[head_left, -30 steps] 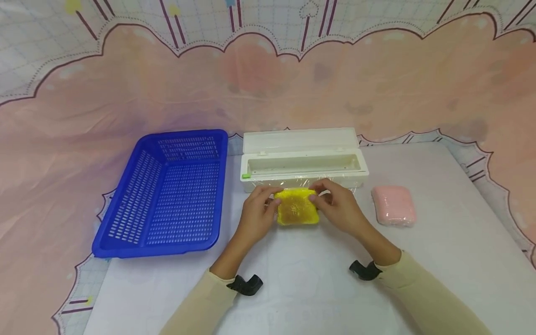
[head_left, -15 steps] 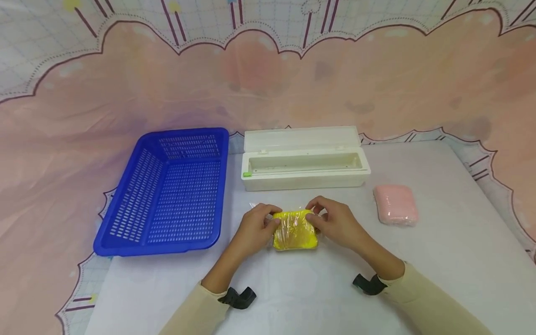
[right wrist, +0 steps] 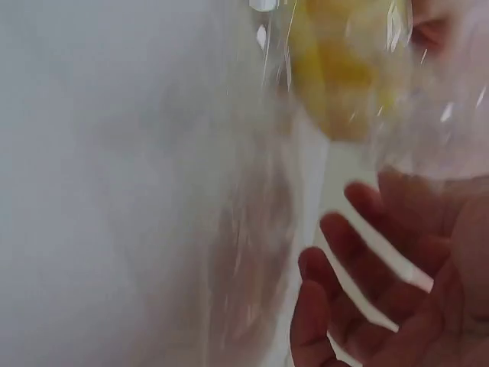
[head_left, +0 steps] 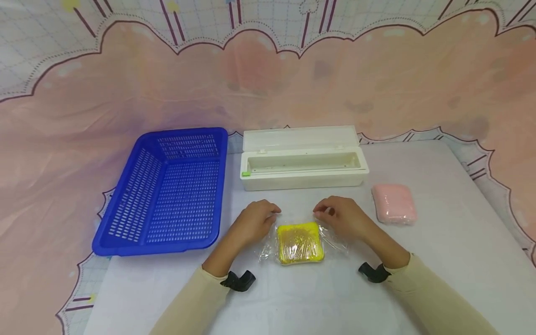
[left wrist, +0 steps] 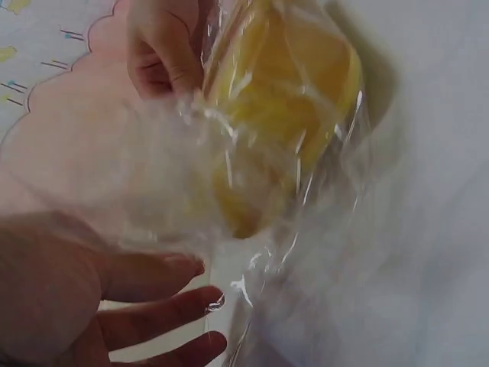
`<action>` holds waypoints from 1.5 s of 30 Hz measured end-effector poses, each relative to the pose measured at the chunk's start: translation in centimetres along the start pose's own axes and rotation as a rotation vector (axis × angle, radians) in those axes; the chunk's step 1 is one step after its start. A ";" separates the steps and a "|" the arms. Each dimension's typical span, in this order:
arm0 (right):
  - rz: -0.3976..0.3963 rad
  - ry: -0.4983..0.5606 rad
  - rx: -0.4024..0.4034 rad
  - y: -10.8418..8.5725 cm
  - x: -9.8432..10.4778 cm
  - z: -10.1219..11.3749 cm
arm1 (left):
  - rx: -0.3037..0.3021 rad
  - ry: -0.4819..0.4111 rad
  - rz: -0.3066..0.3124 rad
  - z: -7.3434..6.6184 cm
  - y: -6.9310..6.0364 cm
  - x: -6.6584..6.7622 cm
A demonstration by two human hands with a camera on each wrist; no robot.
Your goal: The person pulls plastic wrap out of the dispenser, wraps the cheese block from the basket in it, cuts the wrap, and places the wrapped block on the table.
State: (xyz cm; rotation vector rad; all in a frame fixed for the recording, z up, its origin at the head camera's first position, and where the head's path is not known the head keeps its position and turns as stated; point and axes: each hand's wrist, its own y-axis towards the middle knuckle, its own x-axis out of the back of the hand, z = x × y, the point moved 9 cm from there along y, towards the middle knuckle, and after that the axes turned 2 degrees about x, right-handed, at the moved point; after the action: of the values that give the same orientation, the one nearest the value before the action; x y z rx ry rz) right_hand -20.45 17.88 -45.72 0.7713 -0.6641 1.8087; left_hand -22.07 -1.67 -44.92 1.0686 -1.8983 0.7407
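Note:
A yellow, rounded-square thing [head_left: 300,243] with a brownish top lies on the table, covered by cling film. Loose cling film [head_left: 335,239] sticks out at both its sides. My left hand [head_left: 253,221] is just beyond its far left corner, apart from it. In the left wrist view the left fingers [left wrist: 164,313] are spread and the film passes close over them. My right hand [head_left: 345,216] is beyond the far right corner, thumb and index tip close together. The right wrist view shows its other fingers [right wrist: 359,252] loosely bent beside the film. Whether either hand touches film is unclear.
Behind the hands stands a long white cling film dispenser [head_left: 303,180], lid raised, with a green slider [head_left: 246,174]. A blue perforated basket [head_left: 97,244] is at the left. A pink wrapped block [head_left: 394,204] lies to the right on the white tabletop [head_left: 293,302].
The yellow thing came nearer, away from the dispenser. Both hands had hold of its far corners; now they are off it, farther back, and the film sides lie spread out.

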 end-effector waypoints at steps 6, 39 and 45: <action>0.115 -0.064 0.102 1.5 -0.9 0.0 | 0.003 0.005 0.168 0.4 1.4 -1.7; 0.119 -0.155 0.206 1.1 -2.3 2.2 | -0.098 -0.290 0.144 -0.8 -0.5 -2.3; -0.109 -0.352 0.173 -0.6 -0.1 3.7 | -0.027 -0.280 0.216 -0.7 -1.2 -2.6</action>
State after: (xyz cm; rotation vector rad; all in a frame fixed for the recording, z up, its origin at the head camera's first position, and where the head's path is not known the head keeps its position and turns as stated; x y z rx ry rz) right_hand -19.14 15.30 -43.32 1.2370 -0.6810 1.6606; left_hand -19.93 -0.62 -46.73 1.0017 -2.2835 0.7107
